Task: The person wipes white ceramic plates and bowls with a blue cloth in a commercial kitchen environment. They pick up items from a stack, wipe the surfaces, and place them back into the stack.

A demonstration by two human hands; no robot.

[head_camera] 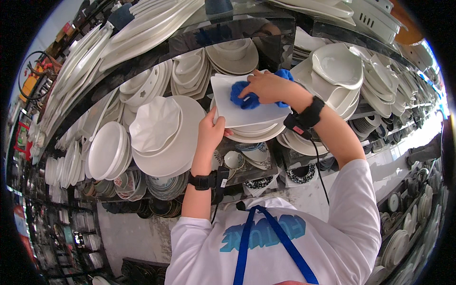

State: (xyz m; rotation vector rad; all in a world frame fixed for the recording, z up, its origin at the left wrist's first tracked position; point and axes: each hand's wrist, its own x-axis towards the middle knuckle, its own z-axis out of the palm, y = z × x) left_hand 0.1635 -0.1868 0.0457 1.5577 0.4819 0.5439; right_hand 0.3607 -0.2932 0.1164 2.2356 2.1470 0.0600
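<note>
My left hand (213,127) grips the lower left edge of a white square plate (228,115), thumb on top. On the plate's upper face my right hand (265,87) presses a blue cloth (245,101); part of the cloth shows beyond the wrist. Under the square plate, a stack of round white plates (262,135) shows on the shelf. Left of my left hand stands a large round white plate (192,121) with a fluted white dish (155,124) in front of it. My right fingertips are partly hidden by the cloth.
A dark shelf edge (228,30) runs above my hands, with stacked white platters (153,35) on it. White bowls (338,66) stand close on the right. Patterned dishes (234,160) sit on a lower shelf. A black cable (320,174) hangs from my right wrist strap.
</note>
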